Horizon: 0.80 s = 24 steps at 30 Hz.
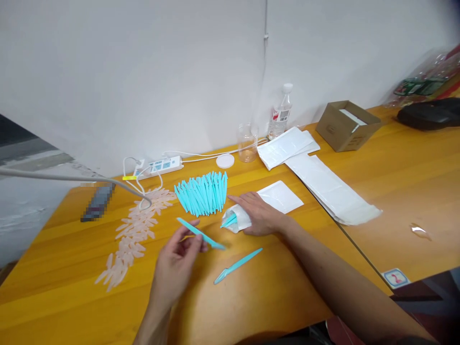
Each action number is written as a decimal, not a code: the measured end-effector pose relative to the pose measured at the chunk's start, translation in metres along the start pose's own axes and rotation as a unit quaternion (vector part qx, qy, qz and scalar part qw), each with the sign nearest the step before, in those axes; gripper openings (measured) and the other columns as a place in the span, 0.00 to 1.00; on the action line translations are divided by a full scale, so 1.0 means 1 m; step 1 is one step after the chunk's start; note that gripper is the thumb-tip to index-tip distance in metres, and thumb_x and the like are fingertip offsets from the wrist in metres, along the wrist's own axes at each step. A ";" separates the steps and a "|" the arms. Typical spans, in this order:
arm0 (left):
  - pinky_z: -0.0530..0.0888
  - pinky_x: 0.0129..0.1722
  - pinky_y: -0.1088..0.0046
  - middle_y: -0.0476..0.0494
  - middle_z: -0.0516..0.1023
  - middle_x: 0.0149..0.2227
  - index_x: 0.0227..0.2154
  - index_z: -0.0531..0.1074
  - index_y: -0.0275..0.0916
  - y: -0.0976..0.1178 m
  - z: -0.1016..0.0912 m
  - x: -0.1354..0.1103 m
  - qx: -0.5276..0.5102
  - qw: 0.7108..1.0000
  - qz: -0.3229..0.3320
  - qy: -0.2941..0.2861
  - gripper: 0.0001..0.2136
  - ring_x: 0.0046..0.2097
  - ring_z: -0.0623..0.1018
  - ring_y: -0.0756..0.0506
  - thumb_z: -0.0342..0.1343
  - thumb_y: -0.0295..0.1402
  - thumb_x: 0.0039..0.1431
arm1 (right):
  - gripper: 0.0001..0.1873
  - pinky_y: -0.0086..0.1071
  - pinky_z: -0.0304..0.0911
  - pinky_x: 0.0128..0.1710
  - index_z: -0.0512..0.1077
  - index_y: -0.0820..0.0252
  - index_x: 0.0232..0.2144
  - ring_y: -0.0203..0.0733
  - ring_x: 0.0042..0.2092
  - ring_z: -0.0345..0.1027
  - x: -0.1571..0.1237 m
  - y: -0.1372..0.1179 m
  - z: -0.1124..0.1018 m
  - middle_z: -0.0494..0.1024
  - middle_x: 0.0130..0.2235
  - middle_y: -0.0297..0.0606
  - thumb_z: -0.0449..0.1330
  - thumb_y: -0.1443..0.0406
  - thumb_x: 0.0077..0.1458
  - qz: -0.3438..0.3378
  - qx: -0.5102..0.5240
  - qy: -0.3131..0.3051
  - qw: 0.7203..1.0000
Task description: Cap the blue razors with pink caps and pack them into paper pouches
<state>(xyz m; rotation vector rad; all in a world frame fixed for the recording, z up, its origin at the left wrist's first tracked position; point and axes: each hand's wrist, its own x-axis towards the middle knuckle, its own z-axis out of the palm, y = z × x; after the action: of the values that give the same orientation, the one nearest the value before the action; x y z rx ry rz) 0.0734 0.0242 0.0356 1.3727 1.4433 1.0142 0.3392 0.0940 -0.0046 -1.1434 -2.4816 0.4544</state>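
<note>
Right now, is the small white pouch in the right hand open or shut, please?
Open: the small white pouch gapes at its mouth, with slim turquoise sticks visible inside.

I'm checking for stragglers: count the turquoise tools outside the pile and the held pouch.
2: one turquoise tool in the left hand, another lying on the table, nearer the camera than the held pouch. Others may be hidden.
</note>
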 end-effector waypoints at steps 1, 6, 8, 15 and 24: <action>0.77 0.38 0.71 0.46 0.81 0.35 0.47 0.73 0.38 -0.001 0.002 0.004 -0.049 0.997 -0.014 0.049 0.18 0.34 0.81 0.48 0.62 0.42 0.57 | 0.51 0.48 0.55 0.54 0.53 0.64 0.67 0.57 0.52 0.61 0.000 0.000 0.000 0.70 0.53 0.51 0.67 0.65 0.42 0.004 0.003 0.000 1.000; 0.77 0.34 0.71 0.43 0.82 0.32 0.38 0.76 0.34 -0.008 0.058 0.021 -0.136 0.989 -0.052 0.039 0.18 0.33 0.81 0.46 0.66 0.44 0.51 | 0.51 0.49 0.55 0.55 0.51 0.61 0.67 0.57 0.53 0.61 0.001 -0.003 0.000 0.70 0.53 0.50 0.66 0.66 0.42 0.010 0.043 0.036 0.998; 0.77 0.34 0.71 0.42 0.82 0.32 0.41 0.78 0.34 -0.011 0.078 0.021 -0.098 0.994 -0.049 -0.012 0.18 0.33 0.80 0.46 0.63 0.44 0.55 | 0.52 0.50 0.55 0.55 0.50 0.59 0.68 0.57 0.53 0.62 0.001 -0.004 -0.001 0.70 0.53 0.49 0.65 0.67 0.42 0.006 0.063 0.053 0.997; 0.74 0.53 0.64 0.35 0.66 0.61 0.65 0.58 0.45 0.001 0.066 -0.001 0.068 0.985 0.079 0.136 0.37 0.56 0.74 0.41 0.65 0.44 0.55 | 0.52 0.49 0.56 0.58 0.49 0.54 0.68 0.54 0.56 0.62 0.005 -0.019 -0.010 0.67 0.56 0.46 0.63 0.70 0.40 0.022 0.177 0.122 0.976; 0.75 0.56 0.59 0.36 0.62 0.67 0.71 0.34 0.53 0.109 0.065 0.014 0.002 0.978 0.205 0.038 0.53 0.61 0.72 0.36 0.68 0.39 0.52 | 0.65 0.49 0.63 0.58 0.24 0.53 0.69 0.56 0.60 0.62 0.031 -0.079 -0.052 0.55 0.66 0.52 0.68 0.62 0.48 0.073 0.307 0.261 0.912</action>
<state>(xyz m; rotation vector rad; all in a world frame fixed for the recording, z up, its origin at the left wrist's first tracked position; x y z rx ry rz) 0.1667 0.0439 0.1207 1.6913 1.2394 1.3360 0.2927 0.0758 0.0814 -1.0104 -1.6258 0.7832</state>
